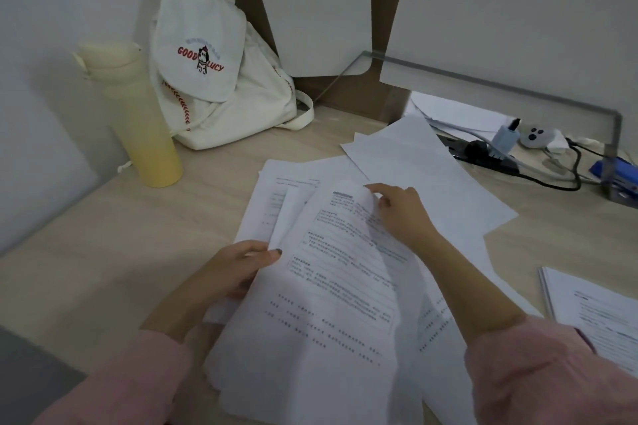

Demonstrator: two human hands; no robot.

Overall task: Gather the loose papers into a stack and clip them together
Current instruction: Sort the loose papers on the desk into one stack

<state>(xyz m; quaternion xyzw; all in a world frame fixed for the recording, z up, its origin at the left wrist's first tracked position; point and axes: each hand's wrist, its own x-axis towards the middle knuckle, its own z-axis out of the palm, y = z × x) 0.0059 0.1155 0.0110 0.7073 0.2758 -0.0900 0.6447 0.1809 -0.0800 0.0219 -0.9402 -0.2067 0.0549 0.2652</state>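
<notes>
Pink sleeves are seen at the bottom edge, and just beyond them a printed sheet is held slightly raised and bowed above the desk. Beneath and around it the loose papers are spread in a rough fan near the middle of the desk, with blank sheets lying askew towards the far right and touching the rest. A separate pile lies apart at the right edge.

The gathering step is judged to be in hand; no squared stack has yet been formed, and no clip can be made out among the papers. A blue object by the cables at the far right cannot be identified.

Next, the raised sheet would need to be laid over the others, the outlying sheets drawn in, and the edges tapped level before any clip is sought.

The sheet's left edge is gripped by the left hand, thumb laid on top and fingers curled beneath. Its curled top corner appears to be pinched by the right hand, fingers narrowly bent, index finger lying along the paper's edge.
</notes>
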